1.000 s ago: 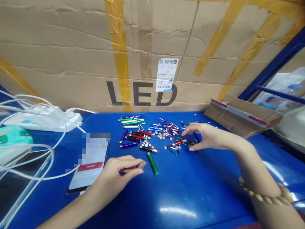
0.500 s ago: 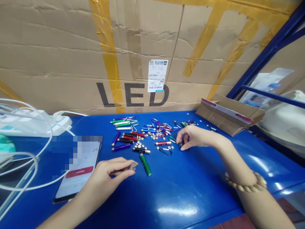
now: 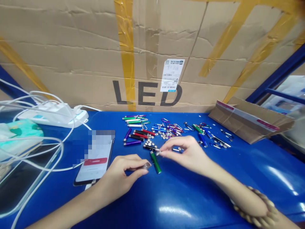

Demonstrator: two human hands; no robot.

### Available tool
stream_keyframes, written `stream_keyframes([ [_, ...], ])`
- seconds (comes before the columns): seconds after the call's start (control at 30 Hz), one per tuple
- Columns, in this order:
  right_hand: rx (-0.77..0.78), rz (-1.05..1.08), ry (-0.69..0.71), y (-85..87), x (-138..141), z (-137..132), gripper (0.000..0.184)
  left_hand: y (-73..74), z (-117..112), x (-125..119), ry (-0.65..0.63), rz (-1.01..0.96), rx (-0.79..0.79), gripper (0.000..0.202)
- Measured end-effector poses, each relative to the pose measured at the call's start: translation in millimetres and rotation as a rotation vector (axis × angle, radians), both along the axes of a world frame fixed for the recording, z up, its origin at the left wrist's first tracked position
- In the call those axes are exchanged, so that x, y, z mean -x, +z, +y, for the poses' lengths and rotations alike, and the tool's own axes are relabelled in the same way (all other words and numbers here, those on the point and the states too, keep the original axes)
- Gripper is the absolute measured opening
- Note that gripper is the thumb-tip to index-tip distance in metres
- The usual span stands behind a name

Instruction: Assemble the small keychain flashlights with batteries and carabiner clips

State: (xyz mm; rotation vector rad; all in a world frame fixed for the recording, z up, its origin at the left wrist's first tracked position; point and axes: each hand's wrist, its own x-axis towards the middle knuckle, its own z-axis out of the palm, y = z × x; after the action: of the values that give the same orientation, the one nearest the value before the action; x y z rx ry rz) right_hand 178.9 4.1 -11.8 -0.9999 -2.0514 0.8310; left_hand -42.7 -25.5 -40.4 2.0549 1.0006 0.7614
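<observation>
My left hand (image 3: 128,173) is closed in a pinch on a short stack of button cells (image 3: 146,165) above the table. My right hand (image 3: 184,156), also pinched, has a small silvery piece (image 3: 158,153) at its fingertips; its exact kind is too small to tell. Just under those fingertips lies a green flashlight tube (image 3: 155,163), slanted on the blue table. A black tube (image 3: 149,148) rests behind it, its right end close to my right fingers. Loose button cells (image 3: 148,141) are scattered behind, beside several red, black and purple tubes (image 3: 140,135).
Colored carabiner clips (image 3: 165,121) and more tubes (image 3: 202,139) spread toward the right. A small open cardboard box (image 3: 247,122) stands at the back right, before a large carton (image 3: 95,57). At left are a phone (image 3: 100,159), a power strip (image 3: 57,116) and white cables (image 3: 60,149).
My right hand has moved left and nearer, from the clips to beside the green tube. The left hand keeps its pinch on the button cells. The view has shifted left.
</observation>
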Motion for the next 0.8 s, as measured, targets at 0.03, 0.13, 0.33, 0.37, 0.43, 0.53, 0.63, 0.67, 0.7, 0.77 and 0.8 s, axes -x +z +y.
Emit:
stream_keyframes([
  [0.03,0.009,0.044,0.042,-3.7,8.9,-6.3,0.01,0.3,-0.1,-0.1,-0.011,-0.013,-0.016,0.015],
  [0.13,0.017,0.072,0.089,-12.9,22.8,-16.3,0.007,0.4,-0.7,-0.4,-0.042,-0.043,-0.052,0.014],
  [0.33,0.032,0.058,0.132,-17.7,21.8,-15.2,0.008,-1.1,-2.4,-0.1,-0.047,-0.014,-0.056,0.017],
  [0.37,0.033,0.061,0.137,-18.1,21.6,-15.2,0.008,-1.3,-2.8,-0.1,-0.044,-0.005,-0.059,0.018],
  [0.43,0.036,0.065,0.147,-19.3,21.5,-15.8,0.009,-2.0,-3.7,-0.2,-0.046,0.002,-0.074,0.019],
  [0.53,0.034,0.052,0.163,-22.1,20.9,-16.6,0.01,-3.9,-5.8,-0.5,-0.046,0.008,-0.113,0.021],
  [0.63,0.025,0.009,0.161,-24.1,20.0,-16.7,0.011,-6.2,-8.4,-0.7,-0.035,0.052,-0.142,0.024],
  [0.67,0.024,-0.013,0.152,-24.3,20.0,-16.9,0.011,-6.9,-9.2,-0.8,-0.034,0.07,-0.152,0.025],
  [0.7,0.024,-0.038,0.141,-24.2,20.3,-17.3,0.011,-7.7,-10.0,-0.9,-0.035,0.089,-0.162,0.025],
  [0.77,0.01,-0.088,0.121,-23.4,21.6,-18.9,0.012,-9.5,-11.4,-1.2,-0.036,0.132,-0.187,0.025],
  [0.8,-0.004,-0.114,0.115,-22.8,22.4,-19.9,0.012,-10.6,-11.9,-1.4,-0.032,0.153,-0.2,0.025],
])
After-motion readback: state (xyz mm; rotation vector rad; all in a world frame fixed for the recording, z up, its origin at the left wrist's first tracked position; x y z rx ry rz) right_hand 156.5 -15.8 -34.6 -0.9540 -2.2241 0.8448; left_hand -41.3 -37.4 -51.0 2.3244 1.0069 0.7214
